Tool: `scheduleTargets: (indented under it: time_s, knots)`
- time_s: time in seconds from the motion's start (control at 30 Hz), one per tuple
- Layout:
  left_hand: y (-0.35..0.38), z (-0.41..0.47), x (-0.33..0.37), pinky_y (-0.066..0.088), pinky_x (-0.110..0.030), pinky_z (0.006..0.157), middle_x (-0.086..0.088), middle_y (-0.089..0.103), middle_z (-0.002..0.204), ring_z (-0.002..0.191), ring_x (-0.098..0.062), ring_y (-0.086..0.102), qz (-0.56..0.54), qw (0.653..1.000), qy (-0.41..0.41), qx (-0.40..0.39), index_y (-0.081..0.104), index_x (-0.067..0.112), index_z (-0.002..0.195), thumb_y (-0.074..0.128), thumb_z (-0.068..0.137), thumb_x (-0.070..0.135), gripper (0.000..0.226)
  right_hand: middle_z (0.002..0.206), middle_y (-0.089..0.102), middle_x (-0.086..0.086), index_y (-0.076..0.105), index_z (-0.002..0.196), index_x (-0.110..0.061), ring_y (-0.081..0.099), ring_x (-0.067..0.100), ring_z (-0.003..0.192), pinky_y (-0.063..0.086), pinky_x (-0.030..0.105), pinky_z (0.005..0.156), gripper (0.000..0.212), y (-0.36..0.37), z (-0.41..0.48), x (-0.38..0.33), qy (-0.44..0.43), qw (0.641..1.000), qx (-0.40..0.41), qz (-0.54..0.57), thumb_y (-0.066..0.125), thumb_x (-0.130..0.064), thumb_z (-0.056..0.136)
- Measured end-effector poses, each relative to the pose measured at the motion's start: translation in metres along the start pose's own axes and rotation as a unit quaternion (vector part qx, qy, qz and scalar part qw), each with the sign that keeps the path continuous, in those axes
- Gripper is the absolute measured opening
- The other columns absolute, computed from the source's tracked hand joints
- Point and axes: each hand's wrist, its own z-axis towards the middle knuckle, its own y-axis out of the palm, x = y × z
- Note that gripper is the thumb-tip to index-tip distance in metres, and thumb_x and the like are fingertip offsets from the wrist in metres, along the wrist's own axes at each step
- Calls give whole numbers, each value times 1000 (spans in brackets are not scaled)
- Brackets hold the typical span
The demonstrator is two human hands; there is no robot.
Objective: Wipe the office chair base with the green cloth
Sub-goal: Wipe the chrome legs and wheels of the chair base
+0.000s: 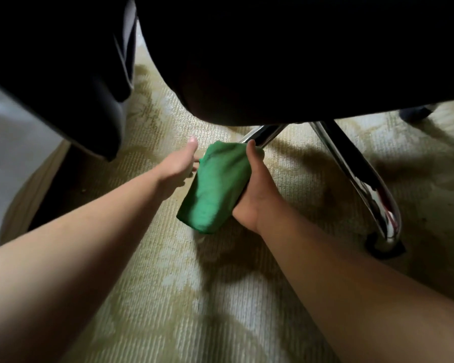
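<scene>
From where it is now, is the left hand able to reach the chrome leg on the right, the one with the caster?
Probably not directly. The left hand sits left of the green cloth, and the right hand with that cloth lies between it and the chrome leg. It would have to cross over the right forearm.

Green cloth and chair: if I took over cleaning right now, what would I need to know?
Right hand grips the green cloth, wrapped over one chrome leg of the chair base.
Left hand is open beside the cloth, holding nothing.
Another chrome leg runs to the right, down to a caster on the carpet.
How much is already wiped can't be told; that other leg looks untouched.
</scene>
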Motion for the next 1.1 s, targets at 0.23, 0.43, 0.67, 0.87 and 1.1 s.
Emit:
scheduleTargets:
  time_s: [0.23, 0.43, 0.67, 0.87, 1.1]
  knots:
    - [13, 26, 7, 57, -35, 80, -7, 78, 102, 89, -22, 76, -54, 982, -25, -180, 75, 9, 106, 52, 102, 62, 58, 119, 75, 13, 64, 130, -12, 71, 32, 112, 52, 52, 103, 67, 0, 1, 0, -3, 999, 6, -52, 75, -59, 84]
    - [18, 34, 13, 59, -31, 66, -12, 79, 97, 77, -26, 75, -124, 990, -39, -59, 78, 8, 98, 83, 82, 36, 33, 116, 77, 8, 67, 126, -18, 73, 30, 109, 53, 53, 102, 79, -1, 5, 7, -9, 995, 43, -90, 84, -63, 64]
    - [4, 13, 18, 60, -36, 88, -17, 73, 107, 95, -29, 72, -214, 971, -3, -105, 71, 0, 115, 61, 94, 21, 32, 115, 78, -6, 65, 126, -33, 70, 22, 113, 48, 56, 107, 62, -4, -4, 19, -26, 994, 39, -101, 89, -45, 70]
    - [3, 5, 30, 57, -32, 75, -10, 75, 92, 79, -20, 68, -18, 998, 52, -38, 73, 8, 100, 61, 101, 30, 25, 122, 73, -6, 60, 128, -33, 65, 22, 115, 43, 60, 107, 51, -3, -15, 16, -22, 992, 47, -117, 84, -31, 83]
    - [-4, -2, 20, 53, -30, 68, -11, 64, 93, 82, -25, 63, 66, 989, 132, -19, 57, 23, 75, 68, 94, 33, 24, 122, 71, -7, 60, 128, -37, 65, 24, 113, 44, 59, 102, 52, -2, -15, 13, -15, 985, 69, -160, 83, -39, 81]
